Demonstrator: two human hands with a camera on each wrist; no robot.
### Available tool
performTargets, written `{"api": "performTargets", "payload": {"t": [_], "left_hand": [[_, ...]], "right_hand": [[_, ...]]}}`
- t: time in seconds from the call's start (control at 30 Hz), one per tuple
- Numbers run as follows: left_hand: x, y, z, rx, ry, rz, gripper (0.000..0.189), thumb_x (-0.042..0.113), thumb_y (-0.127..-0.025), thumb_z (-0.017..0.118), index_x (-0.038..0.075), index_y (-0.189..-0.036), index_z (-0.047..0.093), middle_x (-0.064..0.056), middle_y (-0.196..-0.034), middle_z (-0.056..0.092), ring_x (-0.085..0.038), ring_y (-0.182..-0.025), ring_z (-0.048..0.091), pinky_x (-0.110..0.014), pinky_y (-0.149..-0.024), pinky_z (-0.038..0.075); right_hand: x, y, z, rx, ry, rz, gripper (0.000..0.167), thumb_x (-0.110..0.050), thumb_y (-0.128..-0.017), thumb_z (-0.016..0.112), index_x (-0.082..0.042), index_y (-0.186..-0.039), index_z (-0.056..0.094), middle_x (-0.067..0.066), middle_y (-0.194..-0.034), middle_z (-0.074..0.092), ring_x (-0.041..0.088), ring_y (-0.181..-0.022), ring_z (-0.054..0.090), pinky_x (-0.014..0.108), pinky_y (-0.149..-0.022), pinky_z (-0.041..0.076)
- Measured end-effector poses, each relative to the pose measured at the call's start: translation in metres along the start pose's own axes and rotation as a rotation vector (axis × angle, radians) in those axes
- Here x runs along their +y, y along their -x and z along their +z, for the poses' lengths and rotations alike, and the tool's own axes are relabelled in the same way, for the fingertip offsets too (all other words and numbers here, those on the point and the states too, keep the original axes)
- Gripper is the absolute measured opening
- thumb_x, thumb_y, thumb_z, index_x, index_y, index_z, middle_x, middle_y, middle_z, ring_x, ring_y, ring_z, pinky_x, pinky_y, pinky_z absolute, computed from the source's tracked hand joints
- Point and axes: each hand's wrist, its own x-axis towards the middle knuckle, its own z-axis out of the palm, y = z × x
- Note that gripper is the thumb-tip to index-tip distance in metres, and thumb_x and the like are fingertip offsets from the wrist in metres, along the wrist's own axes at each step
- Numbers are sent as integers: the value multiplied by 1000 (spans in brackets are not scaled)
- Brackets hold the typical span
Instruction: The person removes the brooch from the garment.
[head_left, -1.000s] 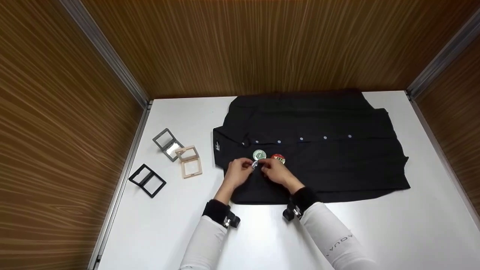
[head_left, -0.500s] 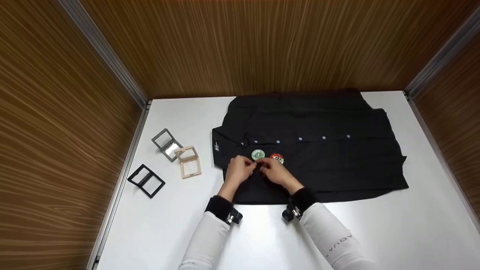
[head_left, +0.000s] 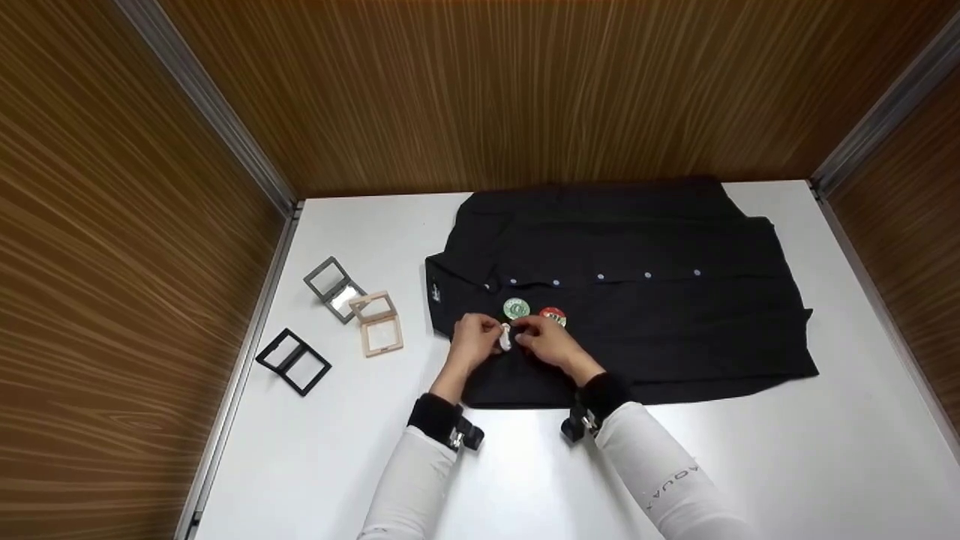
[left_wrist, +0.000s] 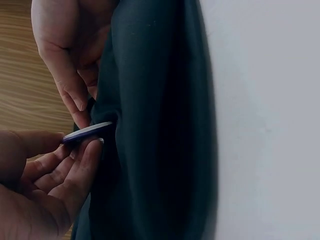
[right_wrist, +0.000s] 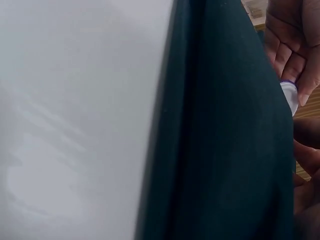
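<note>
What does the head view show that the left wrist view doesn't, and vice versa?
Only head: round green badge, round red badge, black hinged frame, grey hinged frame, beige hinged frame.
Only left wrist: dark blue rim on the white disc.
Both: that disc pinched in the left hand, right hand, black cloth shirt, white table.

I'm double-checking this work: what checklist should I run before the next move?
1. Left hand pinches the disc: ok.
2. Right hand grips the shirt: cannot tell, contact hidden.
3. Disc fastened to the shirt: cannot tell from these views.
4. Green badge in full view: ok.
5. Red badge in full view: not ok, partly behind the right hand.
6. Black compact clear of the shirt: ok.
</note>
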Motion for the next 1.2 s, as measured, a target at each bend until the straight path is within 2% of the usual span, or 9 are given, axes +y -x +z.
{"api": "performTargets", "payload": {"t": [0.2,0.33,0.5,0.73,0.93,1.2], "left_hand": [[-9,2,1,14,152,-91,11,-4,-92,60,-12,-96,67,-19,-87,69,-25,-66,69,-30,-58,58],[-14,2,2,16,194,-126,12,-6,-93,57,-14,-99,64,-19,-87,67,-21,-66,66,-29,-59,58],[-16,1,4,30,162,-121,11,-7,-93,56,-13,-99,64,-17,-84,66,-18,-64,65,-27,-58,57],[-15,3,5,40,95,-103,9,-6,-93,57,-10,-95,65,-12,-80,64,-17,-61,64,-25,-57,56],[-15,2,6,43,80,-98,8,-7,-92,58,-10,-92,66,-11,-76,64,-16,-58,63,-25,-55,56],[-15,1,6,47,56,-92,8,-6,-91,59,-9,-91,67,-12,-77,66,-14,-57,63,-25,-55,55]], "right_hand": [[1,-4,4,47,12,-12,23,-1,-90,65,5,-113,67,2,-68,59,11,-56,55,23,-53,45],[1,-6,7,77,53,-8,21,-2,-88,69,3,-109,68,1,-67,58,10,-55,54,23,-53,44],[-2,-7,9,122,120,0,18,-5,-86,72,-2,-103,69,0,-68,59,11,-56,54,25,-56,45],[-2,-8,10,160,247,28,17,-15,-84,76,-10,-99,70,-3,-72,59,14,-68,56,31,-64,44],[-7,-10,12,189,264,89,17,-18,-83,78,-12,-97,70,-2,-74,60,17,-71,57,35,-66,44],[-10,-11,12,192,269,121,17,-17,-81,79,-11,-94,71,-2,-71,58,17,-68,56,34,-64,44]]}}
